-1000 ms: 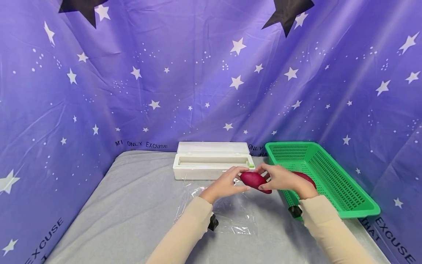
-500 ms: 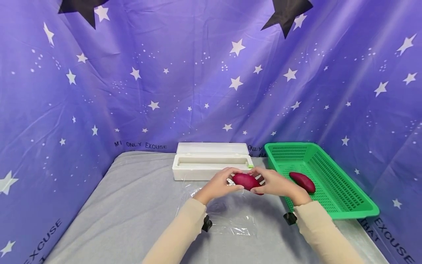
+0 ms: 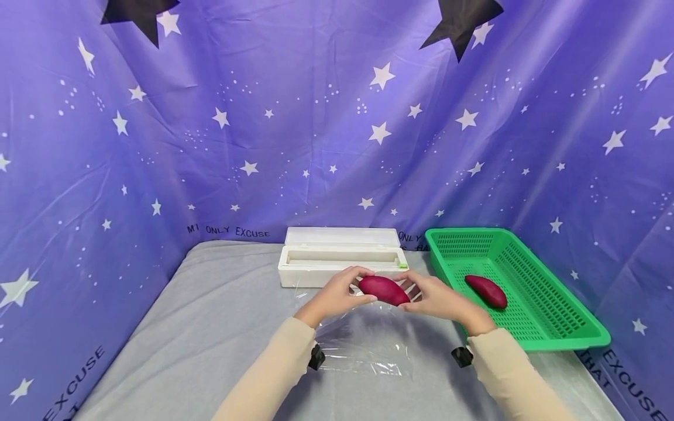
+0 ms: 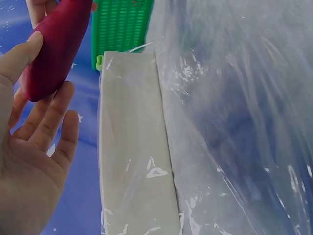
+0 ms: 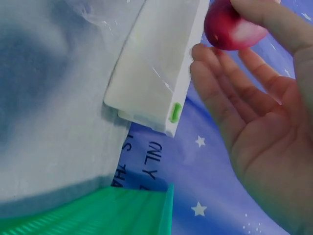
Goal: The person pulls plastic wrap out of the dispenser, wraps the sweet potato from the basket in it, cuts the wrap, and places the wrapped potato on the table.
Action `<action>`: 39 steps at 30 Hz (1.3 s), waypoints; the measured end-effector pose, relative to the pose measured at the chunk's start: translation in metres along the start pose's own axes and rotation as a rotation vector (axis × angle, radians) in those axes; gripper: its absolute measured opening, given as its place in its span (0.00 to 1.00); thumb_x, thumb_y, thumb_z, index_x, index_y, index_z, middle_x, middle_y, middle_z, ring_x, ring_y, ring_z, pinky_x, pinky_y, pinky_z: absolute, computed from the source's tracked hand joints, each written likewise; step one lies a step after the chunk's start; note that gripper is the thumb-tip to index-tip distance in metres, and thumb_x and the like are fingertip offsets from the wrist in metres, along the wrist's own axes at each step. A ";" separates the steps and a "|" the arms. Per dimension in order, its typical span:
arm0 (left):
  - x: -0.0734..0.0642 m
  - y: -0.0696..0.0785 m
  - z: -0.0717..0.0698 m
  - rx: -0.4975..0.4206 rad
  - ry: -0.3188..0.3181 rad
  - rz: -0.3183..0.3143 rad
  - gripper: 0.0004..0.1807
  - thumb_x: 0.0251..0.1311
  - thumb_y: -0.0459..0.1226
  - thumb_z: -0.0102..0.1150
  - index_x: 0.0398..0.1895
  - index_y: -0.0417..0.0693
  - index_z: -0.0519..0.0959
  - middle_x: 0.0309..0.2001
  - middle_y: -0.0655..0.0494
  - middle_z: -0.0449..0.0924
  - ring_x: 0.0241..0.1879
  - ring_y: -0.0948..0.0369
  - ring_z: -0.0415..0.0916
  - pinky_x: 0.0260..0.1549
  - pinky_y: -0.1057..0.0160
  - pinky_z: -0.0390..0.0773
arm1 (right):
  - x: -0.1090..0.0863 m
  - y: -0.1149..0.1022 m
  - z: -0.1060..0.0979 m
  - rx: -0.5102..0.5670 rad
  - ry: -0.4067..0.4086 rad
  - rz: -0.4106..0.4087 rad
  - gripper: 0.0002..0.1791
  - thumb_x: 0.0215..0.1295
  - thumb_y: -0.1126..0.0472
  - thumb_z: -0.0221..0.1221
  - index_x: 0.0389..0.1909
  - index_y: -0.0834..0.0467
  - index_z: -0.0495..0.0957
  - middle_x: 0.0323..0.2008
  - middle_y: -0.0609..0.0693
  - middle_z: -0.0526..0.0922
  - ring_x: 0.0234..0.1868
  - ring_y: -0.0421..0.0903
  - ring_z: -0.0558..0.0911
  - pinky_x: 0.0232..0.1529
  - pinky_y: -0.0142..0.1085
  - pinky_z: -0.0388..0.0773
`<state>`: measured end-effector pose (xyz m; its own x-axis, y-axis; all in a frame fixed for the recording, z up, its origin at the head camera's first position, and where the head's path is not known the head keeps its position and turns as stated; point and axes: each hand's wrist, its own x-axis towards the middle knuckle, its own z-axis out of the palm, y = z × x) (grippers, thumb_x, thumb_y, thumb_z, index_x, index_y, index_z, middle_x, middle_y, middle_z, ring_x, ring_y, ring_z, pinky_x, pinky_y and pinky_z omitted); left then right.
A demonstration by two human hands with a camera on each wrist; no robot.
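Between my two hands I hold a dark red sweet potato [image 3: 384, 290] above a sheet of clear plastic wrap [image 3: 363, 345]. My left hand [image 3: 337, 295] pinches its left end, thumb on the near side and fingers beyond; the left wrist view shows the thumb pressed on the sweet potato [image 4: 56, 49]. My right hand [image 3: 434, 298] grips the other end, and in the right wrist view its thumb lies over the rounded tip [image 5: 227, 27]. Behind them stands a white wrap dispenser box [image 3: 300, 276] with its lid raised, the film stretching from its front.
At the right a green plastic basket [image 3: 558, 292] holds a second sweet potato [image 3: 487, 292]. A grey cloth [image 3: 210, 327] covers the table. Purple star-printed curtains [image 3: 316, 146] enclose the back and sides.
Both hands have carried the sweet potato leftward, from near the basket to over the plastic wrap. The second one in the basket, partly covered by the right arm before, now shows fully.
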<state>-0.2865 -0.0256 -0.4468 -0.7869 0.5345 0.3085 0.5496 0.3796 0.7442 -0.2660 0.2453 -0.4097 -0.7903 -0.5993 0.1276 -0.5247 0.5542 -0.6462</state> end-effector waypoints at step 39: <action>-0.072 -0.026 -0.007 0.102 -0.166 -0.041 0.25 0.51 0.48 0.78 0.48 0.54 0.74 0.45 0.64 0.79 0.43 0.66 0.78 0.42 0.64 0.80 | 0.003 -0.011 0.081 -0.053 -0.097 -0.076 0.24 0.54 0.66 0.72 0.52 0.60 0.76 0.38 0.50 0.83 0.35 0.38 0.83 0.35 0.30 0.81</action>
<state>-0.2464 -0.0788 -0.4845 -0.7567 0.6308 0.1714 0.5504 0.4734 0.6877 -0.2365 0.1907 -0.4631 -0.7147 -0.6923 0.0999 -0.5999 0.5332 -0.5965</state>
